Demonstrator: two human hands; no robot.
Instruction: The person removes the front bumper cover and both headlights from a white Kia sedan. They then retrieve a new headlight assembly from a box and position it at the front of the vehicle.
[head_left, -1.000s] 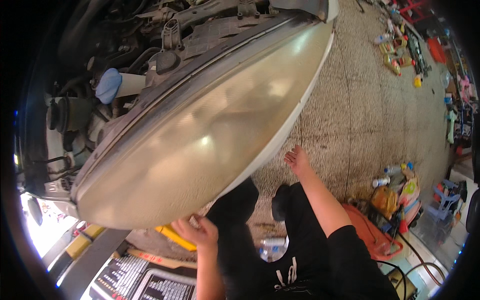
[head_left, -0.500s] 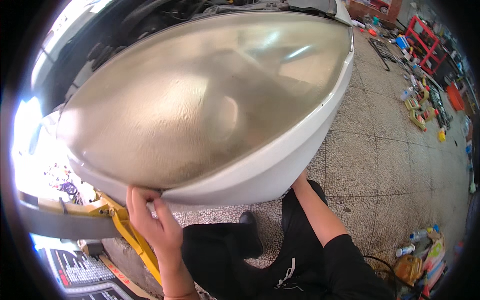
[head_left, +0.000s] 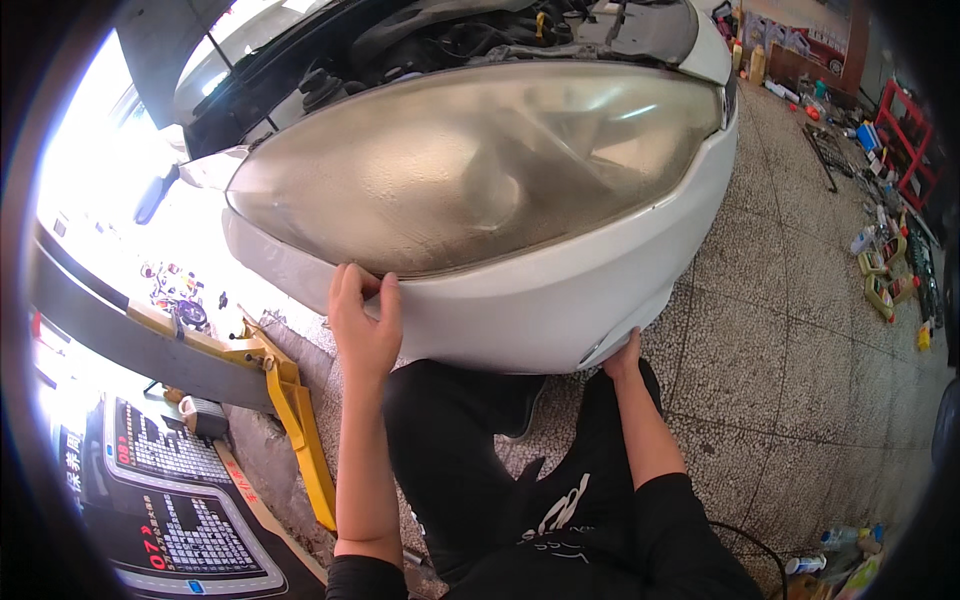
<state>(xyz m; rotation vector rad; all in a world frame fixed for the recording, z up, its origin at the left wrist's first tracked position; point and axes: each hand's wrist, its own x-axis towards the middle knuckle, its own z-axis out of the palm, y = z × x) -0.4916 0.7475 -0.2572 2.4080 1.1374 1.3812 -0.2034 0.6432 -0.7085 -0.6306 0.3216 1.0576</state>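
A large hazy, yellowed headlight (head_left: 420, 170) fills the upper middle, its cover dulled and streaked. Below it curves the white car bumper (head_left: 520, 300). My left hand (head_left: 365, 315) has its fingers bent over the bumper's top edge, at the seam under the headlight, with the thumb beside them. Lower down on the right, my right hand (head_left: 625, 355) grips the bumper's bottom edge beside a small slot; most of its fingers are hidden by the bumper.
The raised hood uncovers the engine bay (head_left: 440, 40) behind the headlight. On the left stand a yellow lift arm (head_left: 295, 430) and a dark printed board (head_left: 190, 510). Bottles (head_left: 880, 285), tools and a red rack (head_left: 905, 140) lie along the right side of the tiled floor.
The view has drawn back, so the headlight looks smaller and more of the bumper and engine bay shows. Both hands keep their places on the bumper.
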